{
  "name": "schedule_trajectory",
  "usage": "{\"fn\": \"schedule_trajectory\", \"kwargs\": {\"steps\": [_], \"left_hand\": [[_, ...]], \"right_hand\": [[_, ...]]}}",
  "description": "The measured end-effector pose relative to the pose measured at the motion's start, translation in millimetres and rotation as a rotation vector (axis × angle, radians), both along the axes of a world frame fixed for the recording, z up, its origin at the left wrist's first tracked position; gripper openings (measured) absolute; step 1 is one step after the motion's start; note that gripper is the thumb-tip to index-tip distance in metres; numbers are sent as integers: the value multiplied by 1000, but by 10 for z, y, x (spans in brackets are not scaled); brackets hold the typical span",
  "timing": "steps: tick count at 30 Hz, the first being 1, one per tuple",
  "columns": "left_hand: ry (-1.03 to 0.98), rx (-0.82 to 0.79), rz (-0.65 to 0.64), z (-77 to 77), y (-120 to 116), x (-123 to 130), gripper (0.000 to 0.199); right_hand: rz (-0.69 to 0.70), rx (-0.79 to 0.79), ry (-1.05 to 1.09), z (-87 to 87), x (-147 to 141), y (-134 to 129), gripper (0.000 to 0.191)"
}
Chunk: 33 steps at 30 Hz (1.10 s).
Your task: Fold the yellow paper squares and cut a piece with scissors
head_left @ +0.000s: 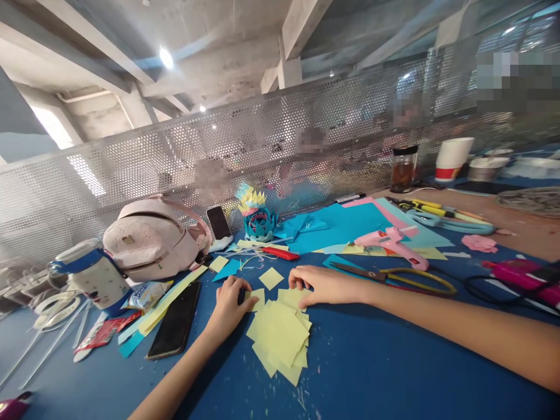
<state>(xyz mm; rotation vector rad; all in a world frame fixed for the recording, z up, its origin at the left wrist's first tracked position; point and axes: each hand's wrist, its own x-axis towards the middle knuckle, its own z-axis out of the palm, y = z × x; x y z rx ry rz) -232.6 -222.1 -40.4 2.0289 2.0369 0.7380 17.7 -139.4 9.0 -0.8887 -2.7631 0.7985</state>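
Near the middle of the blue table lies a loose pile of pale yellow paper squares point(280, 332), fanned over one another. My left hand point(230, 303) is at the left of the pile, its fingers curled and its thumb on a single yellow paper square point(258, 298). From the right, my right hand point(326, 286) reaches to the far edge of the pile with bent fingers, thumb and fingertips on a top yellow paper square point(289, 296). Its grip is partly hidden. Another yellow square point(271, 278) lies flat just beyond, between both hands.
Scissors point(394, 277) and a pink glue gun point(394, 242) lie beyond my right arm. A black phone point(175, 319), a pink backpack point(153, 239) and a tumbler point(94, 277) are at left. A folded-paper piece point(258, 219) stands behind a red cutter point(280, 253), before a perforated metal screen point(175, 151).
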Motion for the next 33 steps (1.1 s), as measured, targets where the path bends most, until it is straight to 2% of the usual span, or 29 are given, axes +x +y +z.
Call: {"fn": "schedule_trajectory", "kwargs": {"steps": [7,13,17,20,23,26,29,31,33], "left_hand": [[-95,25,-40,120,-73,67,9],[-444,52,-104,162,-123,19,16],[-656,32,-192,222,-165,101,17],[-638,16,-217,260,-225,216,14],[-543,61,-173,272,-263,242,12],[-455,176,-79,280,-250,149,13],[-479,265,8,305,-229,63,17],[-527,271,14,327,-241,80,19],[-549,229,-51,340,-280,162,18]], "right_hand": [[51,20,110,-76,-2,49,35],[94,-104,158,-117,-11,64,33],[88,-155,197,-154,-37,52,31],[81,-106,224,-160,-52,63,31],[82,-104,291,-121,-55,82,28],[81,-197,337,-57,-40,102,28],[44,-259,326,0,-18,119,28],[25,-313,325,24,-8,127,27],[20,-408,337,37,-4,131,27]]}}
